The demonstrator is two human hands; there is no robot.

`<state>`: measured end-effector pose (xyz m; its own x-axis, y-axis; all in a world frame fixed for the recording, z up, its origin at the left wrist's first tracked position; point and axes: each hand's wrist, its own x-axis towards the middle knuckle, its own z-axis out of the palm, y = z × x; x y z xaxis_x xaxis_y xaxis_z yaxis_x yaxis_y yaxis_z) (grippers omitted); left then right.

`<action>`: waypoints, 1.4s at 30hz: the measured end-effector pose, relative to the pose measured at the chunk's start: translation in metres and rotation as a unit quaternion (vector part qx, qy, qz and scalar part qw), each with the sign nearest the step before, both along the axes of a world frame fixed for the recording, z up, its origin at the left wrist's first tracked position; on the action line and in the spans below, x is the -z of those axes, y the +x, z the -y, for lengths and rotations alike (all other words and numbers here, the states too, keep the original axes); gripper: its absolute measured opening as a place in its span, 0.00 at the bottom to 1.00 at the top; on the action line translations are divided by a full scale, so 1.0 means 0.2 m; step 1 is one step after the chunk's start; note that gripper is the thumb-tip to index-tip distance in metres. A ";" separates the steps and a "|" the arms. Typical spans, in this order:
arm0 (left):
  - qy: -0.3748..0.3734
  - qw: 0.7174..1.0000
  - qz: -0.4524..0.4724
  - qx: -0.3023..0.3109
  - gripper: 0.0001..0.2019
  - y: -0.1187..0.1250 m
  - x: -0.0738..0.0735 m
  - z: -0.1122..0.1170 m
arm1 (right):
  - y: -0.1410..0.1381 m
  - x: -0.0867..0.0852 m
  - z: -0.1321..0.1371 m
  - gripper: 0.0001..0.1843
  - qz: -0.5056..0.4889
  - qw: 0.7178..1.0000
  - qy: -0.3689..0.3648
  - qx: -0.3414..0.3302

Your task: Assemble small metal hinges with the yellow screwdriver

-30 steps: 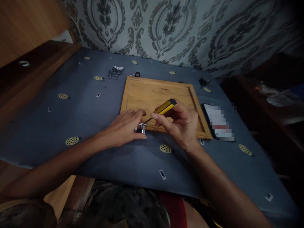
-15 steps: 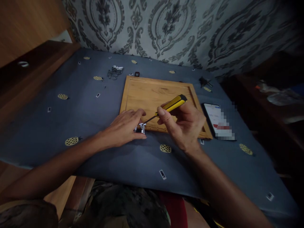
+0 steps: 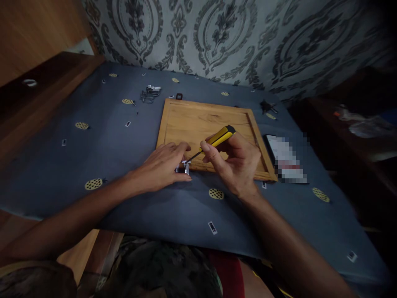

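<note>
A yellow and black screwdriver [image 3: 219, 137] is gripped in my right hand [image 3: 240, 163], its shaft slanting down to the left. The tip meets a small shiny metal hinge [image 3: 186, 166] at the near edge of the framed wooden panel [image 3: 198, 124]. My left hand [image 3: 164, 167] holds this hinge between thumb and fingers, which partly cover it. The panel lies flat on the blue cloth under both hands.
Several metal fittings [image 3: 150, 94] lie at the back left of the blue cloth [image 3: 102, 157]. A phone [image 3: 287, 159] rests right of the panel. Behind it is a dark object [image 3: 268, 107], its kind unclear. A patterned wall [image 3: 180, 33] rises behind the table.
My right hand and the screwdriver handle have shifted a little to the left and down. The tip stays at the hinge, and my left hand holds still.
</note>
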<state>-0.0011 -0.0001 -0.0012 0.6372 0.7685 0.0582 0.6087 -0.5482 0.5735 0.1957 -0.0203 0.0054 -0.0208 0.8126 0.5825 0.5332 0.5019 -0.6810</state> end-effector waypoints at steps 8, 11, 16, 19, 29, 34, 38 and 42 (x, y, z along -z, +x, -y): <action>-0.004 1.000 -0.001 -0.002 0.28 0.00 0.00 0.00 | 0.00 -0.01 -0.02 0.20 -0.019 0.999 -0.017 -0.027; -0.002 1.000 0.003 -0.002 0.26 0.00 0.00 0.00 | -0.01 -0.03 -0.01 0.18 -0.067 0.993 -0.067 -0.072; 0.000 1.000 0.004 -0.003 0.27 0.00 0.00 0.00 | -0.01 -0.07 0.01 0.18 -0.110 0.976 -0.123 -0.140; -0.003 1.000 -0.001 -0.004 0.27 0.00 0.00 0.00 | 0.00 -0.07 0.00 0.16 -0.099 0.978 -0.109 -0.148; -0.014 1.000 -0.003 0.000 0.26 0.00 -0.01 0.00 | -0.01 -0.03 -0.01 0.20 -0.056 0.995 -0.056 -0.054; -0.005 1.000 -0.003 0.001 0.26 0.00 0.00 0.00 | -0.02 -0.06 0.00 0.16 -0.087 0.988 -0.077 -0.102; 0.004 1.000 -0.003 0.000 0.27 0.00 0.00 0.00 | -0.02 -0.07 0.02 0.17 -0.122 0.989 -0.061 -0.054; -0.003 1.000 -0.009 -0.001 0.28 0.00 0.00 0.00 | -0.01 -0.07 0.02 0.18 -0.131 0.989 -0.050 -0.035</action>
